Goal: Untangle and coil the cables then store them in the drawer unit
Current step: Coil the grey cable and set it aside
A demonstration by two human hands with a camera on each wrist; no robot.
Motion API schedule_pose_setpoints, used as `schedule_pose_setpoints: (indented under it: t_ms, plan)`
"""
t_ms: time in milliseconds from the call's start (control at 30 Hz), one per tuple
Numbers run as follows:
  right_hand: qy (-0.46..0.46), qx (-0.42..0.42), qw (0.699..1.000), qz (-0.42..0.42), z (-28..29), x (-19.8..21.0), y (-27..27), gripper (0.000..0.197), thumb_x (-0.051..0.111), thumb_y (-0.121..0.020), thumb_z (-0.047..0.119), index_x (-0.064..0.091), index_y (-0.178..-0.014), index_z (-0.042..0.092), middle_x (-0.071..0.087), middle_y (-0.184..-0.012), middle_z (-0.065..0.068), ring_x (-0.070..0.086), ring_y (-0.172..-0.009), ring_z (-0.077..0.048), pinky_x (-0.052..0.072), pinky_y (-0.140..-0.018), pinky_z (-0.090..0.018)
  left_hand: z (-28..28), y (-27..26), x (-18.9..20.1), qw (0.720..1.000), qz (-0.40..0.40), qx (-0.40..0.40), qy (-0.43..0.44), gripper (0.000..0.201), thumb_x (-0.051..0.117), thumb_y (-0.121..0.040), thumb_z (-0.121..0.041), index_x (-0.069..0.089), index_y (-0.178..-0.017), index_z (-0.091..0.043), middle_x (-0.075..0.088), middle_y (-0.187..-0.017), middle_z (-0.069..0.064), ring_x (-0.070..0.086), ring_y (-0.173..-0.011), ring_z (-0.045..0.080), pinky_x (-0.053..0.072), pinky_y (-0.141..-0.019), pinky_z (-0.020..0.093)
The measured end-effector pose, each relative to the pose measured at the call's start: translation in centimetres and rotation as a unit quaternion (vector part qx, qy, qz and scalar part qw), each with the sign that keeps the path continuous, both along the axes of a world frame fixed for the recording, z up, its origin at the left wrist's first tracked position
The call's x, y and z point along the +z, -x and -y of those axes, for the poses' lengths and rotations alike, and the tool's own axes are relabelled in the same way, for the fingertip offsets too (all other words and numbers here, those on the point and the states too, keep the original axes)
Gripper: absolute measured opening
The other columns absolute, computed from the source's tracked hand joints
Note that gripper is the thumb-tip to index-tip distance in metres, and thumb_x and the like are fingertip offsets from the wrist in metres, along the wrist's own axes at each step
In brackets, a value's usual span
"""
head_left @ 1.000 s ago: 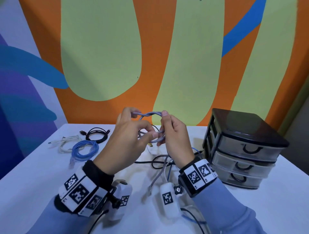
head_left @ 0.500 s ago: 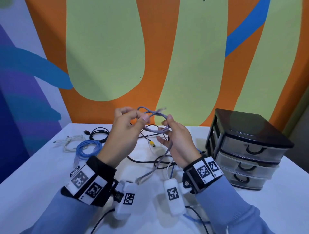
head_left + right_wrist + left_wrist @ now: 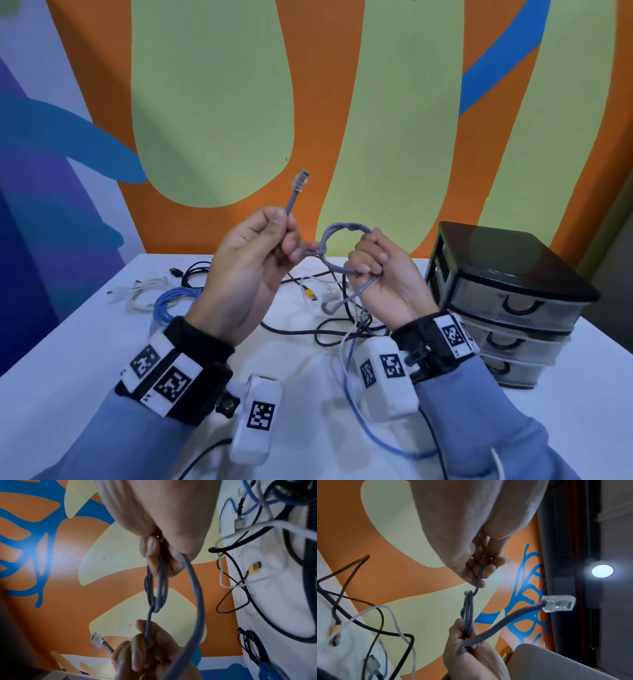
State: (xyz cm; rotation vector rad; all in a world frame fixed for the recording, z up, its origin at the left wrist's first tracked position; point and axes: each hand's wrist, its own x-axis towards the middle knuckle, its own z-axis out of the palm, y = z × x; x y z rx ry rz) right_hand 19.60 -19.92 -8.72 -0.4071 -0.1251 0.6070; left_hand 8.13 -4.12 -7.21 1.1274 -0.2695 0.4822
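A grey network cable (image 3: 346,228) is held up over the white table (image 3: 85,359) between both hands. My left hand (image 3: 286,236) grips the stretch just below its clear plug (image 3: 300,180), which points up. My right hand (image 3: 368,260) grips a small coil of the same cable, and the left-hand stretch wraps once around that coil. In the left wrist view the cable's other clear plug (image 3: 559,603) sticks out from the right hand (image 3: 467,639). The black drawer unit (image 3: 507,291) stands at the right with all three drawers shut.
Coiled blue (image 3: 171,303), white (image 3: 144,294) and black (image 3: 195,274) cables lie at the back left. A tangle of black cable (image 3: 308,330), a yellow plug (image 3: 310,295) and thin blue and white cables (image 3: 370,428) lies under my hands. The mural wall stands close behind.
My left hand has drawn the plug end through the coil and lifted it up and to the left. The hands have moved apart; the right still holds the coil.
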Motion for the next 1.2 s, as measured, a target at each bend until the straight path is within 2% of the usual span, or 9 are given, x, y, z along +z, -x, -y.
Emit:
schedule_pose_setpoints:
  t_ms: [200,300,433,600,667,800,900,1067,1200]
  plan:
    - [-0.009,0.021,1.000,0.017,1.2,-0.6,-0.6,0.037,0.040,-0.112,0.027,0.056,-0.083,0.012,0.030,-0.049,0.008,0.025,-0.038,-0.009,0.030,-0.040,-0.020,0.6,-0.2,-0.4,0.998,-0.022,-0.029,-0.050,0.019,0.055,-0.108,-0.019,0.058,-0.094,-0.007,0.044,-0.068,0.001,0.043,-0.065,0.016,0.056,-0.100,0.037]
    - [-0.035,0.046,0.998,0.034,1.5,-0.7,-0.2,0.036,0.038,-0.112,0.026,0.066,-0.107,0.004,0.041,-0.058,0.008,0.029,-0.044,-0.008,0.030,-0.047,-0.019,0.6,-0.1,-0.4,0.998,-0.039,-0.025,-0.038,0.018,0.056,-0.102,-0.020,0.061,-0.095,-0.004,0.053,-0.071,0.004,0.054,-0.068,0.017,0.057,-0.097,0.035]
    - [-0.020,0.047,0.995,0.090,1.1,-0.1,0.8,0.044,0.037,-0.112,0.027,0.051,-0.143,-0.002,0.074,-0.097,0.000,0.045,-0.052,-0.005,0.039,-0.053,-0.016,0.0,0.0,-0.4,0.998,-0.051,-0.030,-0.030,0.018,0.059,-0.098,-0.022,0.067,-0.096,-0.006,0.064,-0.078,0.008,0.065,-0.085,0.025,0.059,-0.101,0.038]
    - [0.071,-0.018,0.979,0.188,-0.5,0.0,1.7,0.048,0.042,-0.111,0.029,0.047,-0.147,-0.004,0.065,-0.141,-0.015,0.069,-0.090,-0.010,0.053,-0.067,-0.016,-0.3,0.4,-0.8,0.990,-0.009,-0.044,-0.135,0.016,0.066,-0.101,-0.017,0.072,-0.097,-0.003,0.072,-0.100,0.009,0.066,-0.103,0.024,0.052,-0.110,0.041]
    - [0.107,-0.055,0.970,0.212,-1.0,-0.1,2.0,0.044,0.045,-0.111,0.027,0.053,-0.143,-0.002,0.065,-0.141,-0.014,0.074,-0.107,-0.017,0.057,-0.089,-0.027,-0.4,0.4,-0.8,0.978,0.016,-0.030,-0.205,0.017,0.071,-0.097,-0.017,0.077,-0.100,-0.002,0.073,-0.108,0.006,0.067,-0.114,0.021,0.050,-0.109,0.035]
    - [0.153,-0.082,0.950,0.259,-1.5,-0.3,3.0,0.039,0.053,-0.106,0.026,0.062,-0.138,0.005,0.069,-0.138,-0.001,0.069,-0.119,-0.014,0.058,-0.099,-0.036,-0.3,0.2,-1.3,0.954,0.018,0.035,-0.296,0.015,0.078,-0.091,-0.015,0.083,-0.100,-0.003,0.061,-0.128,0.015,0.057,-0.131,0.013,0.051,-0.109,0.031]
    - [0.169,-0.084,0.945,0.266,-2.0,-0.6,3.3,0.047,0.062,-0.099,0.030,0.063,-0.138,0.005,0.067,-0.138,-0.011,0.066,-0.121,-0.020,0.048,-0.114,-0.044,0.0,0.0,-1.7,0.931,0.019,0.055,-0.361,0.009,0.082,-0.092,-0.020,0.085,-0.099,-0.016,0.062,-0.134,0.003,0.056,-0.135,0.011,0.046,-0.114,0.031]
    - [0.179,-0.069,0.943,0.272,-2.2,-1.0,3.9,0.050,0.071,-0.088,0.028,0.068,-0.131,0.002,0.075,-0.118,-0.001,0.069,-0.115,-0.012,0.057,-0.093,-0.027,0.0,-0.5,-2.4,0.902,0.023,0.089,-0.422,0.005,0.081,-0.094,-0.021,0.085,-0.096,-0.021,0.075,-0.108,-0.001,0.063,-0.119,0.023,0.047,-0.108,0.041]
    - [0.220,-0.055,0.936,0.270,-2.1,-1.0,3.7,0.051,0.084,-0.082,0.037,0.074,-0.123,0.010,0.069,-0.121,-0.006,0.066,-0.114,-0.022,0.051,-0.095,-0.033,0.5,-0.5,-2.3,0.945,0.008,0.022,-0.326,0.012,0.074,-0.098,-0.015,0.078,-0.094,-0.004,0.074,-0.097,0.010,0.069,-0.097,0.021,0.055,-0.096,0.041]
